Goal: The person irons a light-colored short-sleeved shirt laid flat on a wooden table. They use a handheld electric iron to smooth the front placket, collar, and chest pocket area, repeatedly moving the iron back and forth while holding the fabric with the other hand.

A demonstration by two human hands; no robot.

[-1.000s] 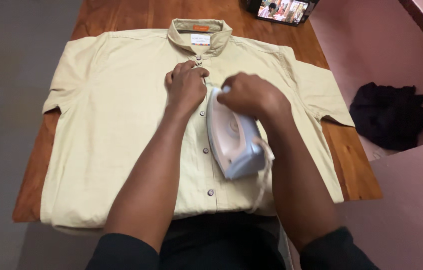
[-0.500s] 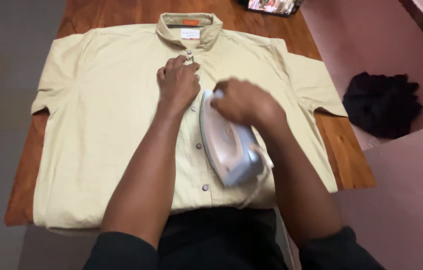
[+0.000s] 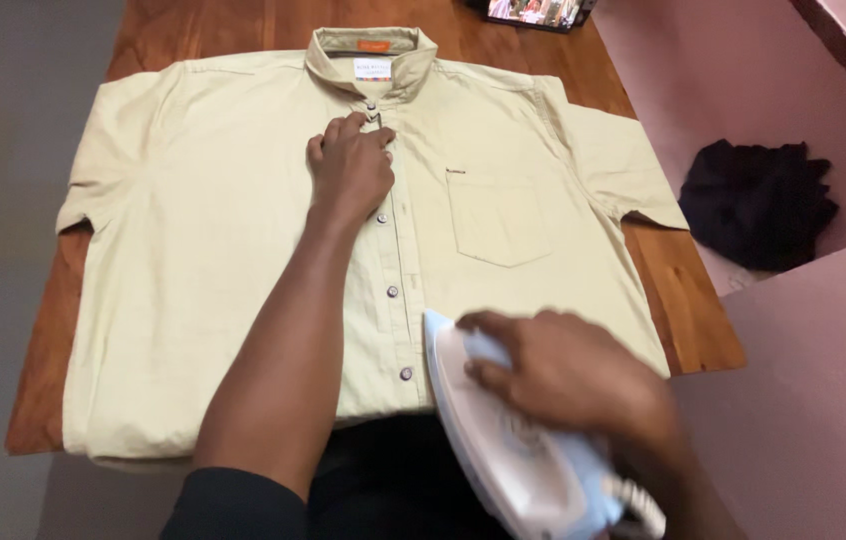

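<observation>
Two hands work: left hand (image 3: 350, 168) flat on the shirt (image 3: 203, 250) (fingers together), right hand (image 3: 568, 375) fingers gripping the iron (image 3: 503, 455).

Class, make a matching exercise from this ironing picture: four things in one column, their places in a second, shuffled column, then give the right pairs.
Things:
1. left hand
2. iron
3. black cloth
4. chest pocket

Places:
A. off the table, far right
B. near the shirt's hem, under the right hand
C. by the collar, on the button strip
D. mid-shirt, uncovered

Pairs: 1-C, 2-B, 3-A, 4-D
</observation>
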